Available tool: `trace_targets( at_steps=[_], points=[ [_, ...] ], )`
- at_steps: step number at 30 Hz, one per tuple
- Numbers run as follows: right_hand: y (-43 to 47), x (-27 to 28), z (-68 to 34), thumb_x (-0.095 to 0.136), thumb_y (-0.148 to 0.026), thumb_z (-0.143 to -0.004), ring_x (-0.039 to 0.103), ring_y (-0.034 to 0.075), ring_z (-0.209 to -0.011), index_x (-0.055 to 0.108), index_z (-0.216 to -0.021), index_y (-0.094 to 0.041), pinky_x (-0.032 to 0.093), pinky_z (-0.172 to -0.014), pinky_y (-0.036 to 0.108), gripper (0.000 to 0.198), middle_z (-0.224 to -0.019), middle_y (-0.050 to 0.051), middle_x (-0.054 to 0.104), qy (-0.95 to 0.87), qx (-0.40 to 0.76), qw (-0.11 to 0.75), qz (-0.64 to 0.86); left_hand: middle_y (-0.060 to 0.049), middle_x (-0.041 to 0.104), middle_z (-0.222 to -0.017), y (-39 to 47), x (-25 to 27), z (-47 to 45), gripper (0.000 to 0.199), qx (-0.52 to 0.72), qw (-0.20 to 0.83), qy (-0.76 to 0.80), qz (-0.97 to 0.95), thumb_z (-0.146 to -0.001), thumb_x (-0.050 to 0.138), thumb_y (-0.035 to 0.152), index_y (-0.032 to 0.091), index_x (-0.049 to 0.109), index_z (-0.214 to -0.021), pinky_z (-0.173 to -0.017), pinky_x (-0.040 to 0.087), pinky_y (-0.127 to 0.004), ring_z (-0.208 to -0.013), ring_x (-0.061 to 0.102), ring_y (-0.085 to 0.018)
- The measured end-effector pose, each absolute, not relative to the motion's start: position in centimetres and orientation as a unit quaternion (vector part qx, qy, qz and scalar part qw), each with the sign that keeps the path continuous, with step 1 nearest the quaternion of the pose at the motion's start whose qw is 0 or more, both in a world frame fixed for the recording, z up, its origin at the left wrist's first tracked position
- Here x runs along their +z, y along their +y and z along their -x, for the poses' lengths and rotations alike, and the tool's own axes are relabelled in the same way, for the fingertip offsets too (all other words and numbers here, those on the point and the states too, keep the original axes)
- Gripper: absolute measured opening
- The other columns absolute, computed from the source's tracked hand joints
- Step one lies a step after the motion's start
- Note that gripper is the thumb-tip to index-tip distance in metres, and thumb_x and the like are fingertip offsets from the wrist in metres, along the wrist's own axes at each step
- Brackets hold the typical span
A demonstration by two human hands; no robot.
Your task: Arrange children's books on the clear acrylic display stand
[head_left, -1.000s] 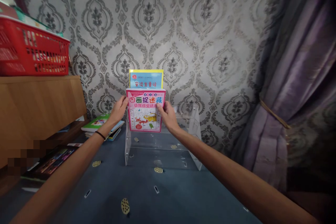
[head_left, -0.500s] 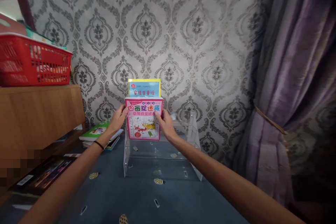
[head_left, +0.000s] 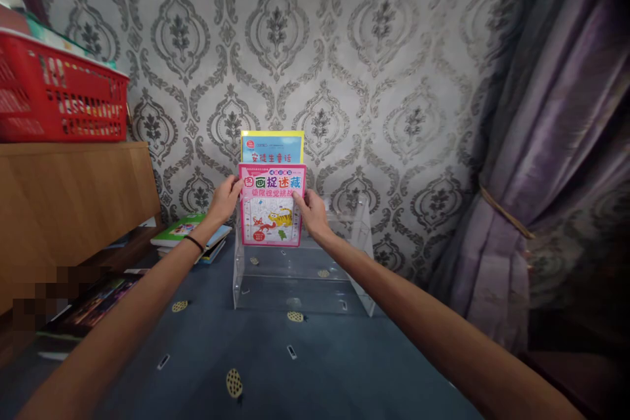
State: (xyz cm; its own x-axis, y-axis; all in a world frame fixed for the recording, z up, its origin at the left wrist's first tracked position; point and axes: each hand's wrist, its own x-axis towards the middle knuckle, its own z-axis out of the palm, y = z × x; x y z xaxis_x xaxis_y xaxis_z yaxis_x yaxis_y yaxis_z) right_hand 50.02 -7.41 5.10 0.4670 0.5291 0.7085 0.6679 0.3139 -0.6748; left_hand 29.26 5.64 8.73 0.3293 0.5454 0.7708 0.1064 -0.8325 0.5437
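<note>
Pink book (head_left: 270, 213) between both hands (head_left: 225, 199) (head_left: 313, 214)

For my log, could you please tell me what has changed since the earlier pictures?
The pink book moved slightly back, toward the blue book. The left hand and right hand still hold it; nothing was let go. The blue book, stand and basket stayed put.

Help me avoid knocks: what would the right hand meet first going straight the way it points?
The pink book, which the right hand holds at its edge. Beyond, probably the blue book behind it, though depth is unclear.
</note>
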Motion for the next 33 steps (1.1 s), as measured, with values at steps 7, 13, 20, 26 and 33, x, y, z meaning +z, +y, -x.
trace_targets(
  at_steps=[7, 13, 20, 26, 33],
  points=[
    [-8.2, 5.2, -49.4, 0.049, -0.066, -0.083, 0.057, 0.023, -0.072, 0.053, -0.081, -0.022, 0.041, -0.066, 0.035, 0.044, -0.079, 0.006, 0.065, -0.519, -0.064, 0.614, 0.591, -0.001, 0.059, -0.068, 5.3, 8.6, -29.0, 0.03, 0.545, 0.161, 0.23, -0.79, -0.094, 0.046, 0.042, 0.021, 0.057, -0.076, -0.067, 0.041, -0.031, -0.066, 0.051, -0.019],
    [-9.1, 4.9, -48.6, 0.05, -0.065, -0.085, 0.057, 0.023, -0.074, 0.054, -0.085, -0.023, 0.042, -0.067, 0.035, 0.043, -0.08, 0.005, 0.066, -0.524, -0.076, 0.608, 0.592, -0.006, 0.07, -0.086, 4.3, 8.2, -28.3, 0.033, 0.536, 0.163, 0.214, -0.8, -0.096, 0.042, 0.045, 0.019, 0.062, -0.09, -0.072, 0.045, -0.033, -0.079, 0.059, -0.022],
    [-9.8, 4.9, -48.4, 0.052, -0.065, -0.084, 0.063, 0.026, -0.085, 0.058, -0.095, -0.022, 0.048, -0.075, 0.038, 0.045, -0.095, 0.01, 0.071, -0.534, -0.065, 0.615, 0.576, -0.009, 0.071, -0.1, 3.4, 8.3, -27.2, 0.036, 0.516, 0.178, 0.192, -0.815, -0.095, 0.042, 0.047, 0.017, 0.061, -0.101, -0.078, 0.047, -0.033, -0.087, 0.061, -0.023],
    [-10.4, 5.0, -48.3, 0.053, -0.067, -0.083, 0.065, 0.027, -0.089, 0.06, -0.101, -0.021, 0.05, -0.079, 0.042, 0.05, -0.102, 0.013, 0.073, -0.536, -0.049, 0.625, 0.565, -0.008, 0.071, -0.1, 2.9, 8.3, -26.9, 0.038, 0.521, 0.182, 0.18, -0.814, -0.095, 0.041, 0.05, 0.018, 0.061, -0.098, -0.08, 0.048, -0.033, -0.09, 0.062, -0.023],
    [-10.4, 4.6, -48.3, 0.054, -0.067, -0.083, 0.067, 0.028, -0.092, 0.06, -0.104, -0.021, 0.052, -0.08, 0.043, 0.051, -0.102, 0.012, 0.074, -0.535, -0.033, 0.64, 0.551, -0.009, 0.071, -0.101, 2.9, 8.0, -26.7, 0.037, 0.52, 0.192, 0.183, -0.812, -0.095, 0.042, 0.049, 0.018, 0.061, -0.101, -0.077, 0.048, -0.032, -0.092, 0.062, -0.023]
  ],
)
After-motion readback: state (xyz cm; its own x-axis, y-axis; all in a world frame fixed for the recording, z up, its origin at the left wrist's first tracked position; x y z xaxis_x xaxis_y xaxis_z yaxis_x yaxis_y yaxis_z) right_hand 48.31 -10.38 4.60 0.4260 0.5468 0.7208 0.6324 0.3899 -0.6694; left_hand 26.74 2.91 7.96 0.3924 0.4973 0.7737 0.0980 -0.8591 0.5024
